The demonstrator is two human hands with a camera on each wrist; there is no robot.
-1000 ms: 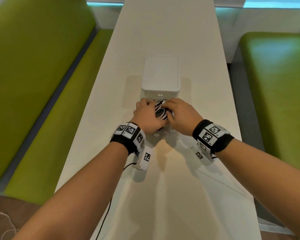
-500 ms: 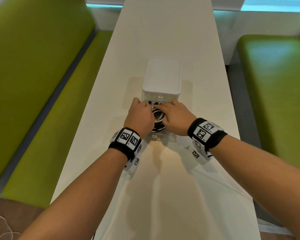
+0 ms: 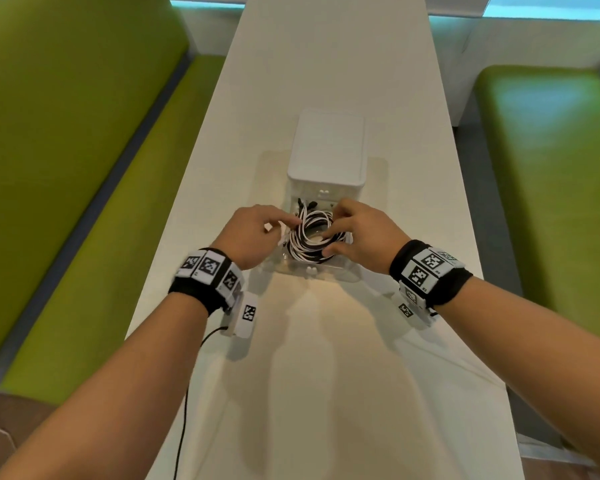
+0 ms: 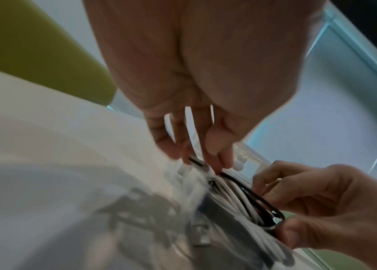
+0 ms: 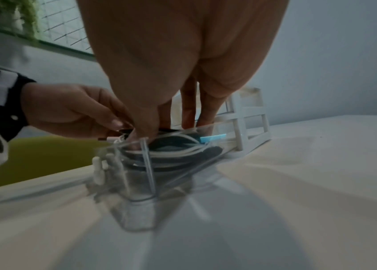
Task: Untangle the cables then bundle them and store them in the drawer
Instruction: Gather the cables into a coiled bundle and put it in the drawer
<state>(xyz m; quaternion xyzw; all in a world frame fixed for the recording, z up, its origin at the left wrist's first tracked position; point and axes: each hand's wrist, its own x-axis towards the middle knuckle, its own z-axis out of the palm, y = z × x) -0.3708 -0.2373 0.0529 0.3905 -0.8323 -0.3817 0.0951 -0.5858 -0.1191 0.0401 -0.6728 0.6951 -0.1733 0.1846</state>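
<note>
Both hands have spread apart, uncovering the coiled cables in the clear drawer.

Left hand pinches the coil's left side; right hand curls over its right, apparently pressing. Drawer stands pulled out before the white organizer, mid-bench. Released, loops could spring above the rim and jam closing.

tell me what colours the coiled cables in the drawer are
The coiled cables are white and black, wound together; the head view shows it best.
</note>
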